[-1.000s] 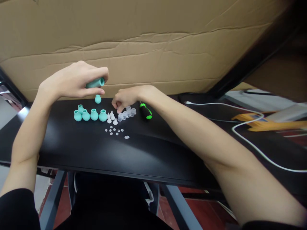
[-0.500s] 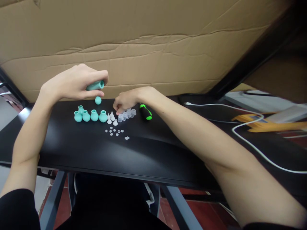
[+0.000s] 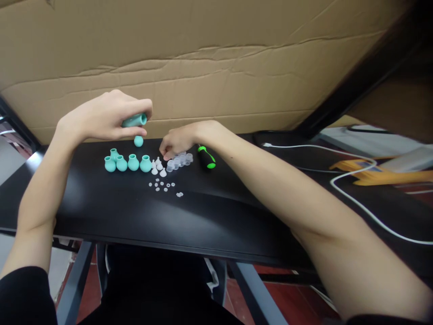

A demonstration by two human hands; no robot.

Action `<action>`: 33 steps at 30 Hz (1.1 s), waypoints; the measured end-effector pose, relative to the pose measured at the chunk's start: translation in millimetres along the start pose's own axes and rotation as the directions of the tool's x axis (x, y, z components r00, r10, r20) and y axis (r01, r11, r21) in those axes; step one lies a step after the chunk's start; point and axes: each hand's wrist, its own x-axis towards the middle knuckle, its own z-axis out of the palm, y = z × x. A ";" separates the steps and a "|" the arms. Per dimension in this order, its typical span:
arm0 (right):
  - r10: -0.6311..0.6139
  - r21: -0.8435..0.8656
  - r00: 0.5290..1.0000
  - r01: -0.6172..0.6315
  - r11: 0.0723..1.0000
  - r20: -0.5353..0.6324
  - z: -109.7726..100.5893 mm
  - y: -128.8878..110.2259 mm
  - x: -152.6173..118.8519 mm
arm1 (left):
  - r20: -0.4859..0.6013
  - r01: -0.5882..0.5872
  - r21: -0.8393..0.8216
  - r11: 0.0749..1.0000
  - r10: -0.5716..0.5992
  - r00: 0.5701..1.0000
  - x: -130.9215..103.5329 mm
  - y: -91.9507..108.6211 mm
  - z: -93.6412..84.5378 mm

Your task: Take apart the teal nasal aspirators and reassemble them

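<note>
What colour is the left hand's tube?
The tube is turquoise, showing best in the head view.

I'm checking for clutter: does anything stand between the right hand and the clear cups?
Nothing visible does. The right hand is at the left end of the clear cups; whether it touches them is unclear. The white pieces stand to the cups' left, off that short path.

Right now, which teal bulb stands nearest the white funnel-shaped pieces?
The rightmost teal bulb in the front row, beside the white funnel-shaped pieces; every other visible one is farther left.
</note>
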 end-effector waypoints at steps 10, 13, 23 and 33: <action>-0.202 0.189 0.860 0.321 0.928 -0.468 -19.9 2.7 -37.9 | -0.040 -0.034 -0.080 0.996 0.031 0.999 0.1 -10.4 2.7; -0.361 0.236 0.715 0.588 0.774 -0.598 -23.9 -3.7 -50.3 | -0.131 -0.070 -0.028 0.997 0.066 0.989 -1.8 -11.4 4.9; -0.163 0.253 0.556 0.594 0.764 -0.815 -29.1 -58.1 -69.5 | -0.354 -0.053 0.070 0.996 0.075 0.932 5.6 -12.4 10.1; -0.017 0.190 0.479 0.381 0.905 -0.878 -25.8 -73.9 -62.9 | -0.346 0.022 0.016 1.000 -0.015 0.938 13.1 -3.3 24.9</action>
